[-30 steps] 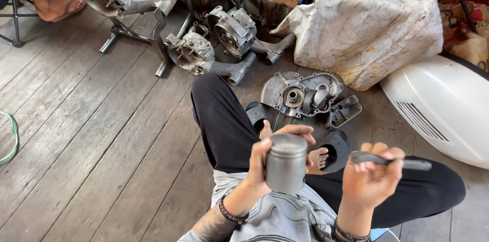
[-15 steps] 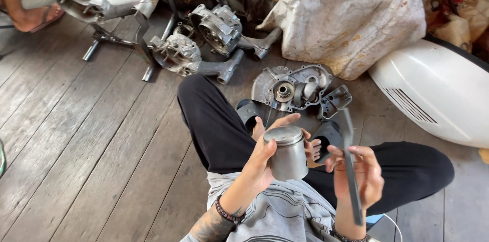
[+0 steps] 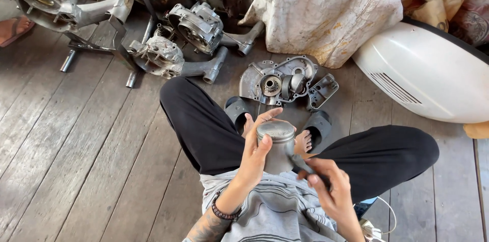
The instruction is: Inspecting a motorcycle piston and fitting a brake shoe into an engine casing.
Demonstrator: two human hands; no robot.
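Wooden plank floor [image 3: 76, 160], weathered grey, seen from above. At 1 o'clock a white body panel [image 3: 423, 79]; at 12 a lumpy white sack [image 3: 326, 8]; at 11 several engine casings [image 3: 168, 53] on their arms. An open crankcase half [image 3: 277, 81] lies just ahead of the crossed legs [image 3: 204, 130].

Left hand [image 3: 257, 153] rises from the lap, wrist banded, fingers wrapped around the side of a piston [image 3: 277, 145], thumb near its crown; piston upright, held over the lap. Right hand [image 3: 331, 191] sits at 4 o'clock of the piston, fingers pinched on a thin dark tool [image 3: 300, 163] whose tip touches the piston's lower right side. Both hands closed on what they carry, close together.
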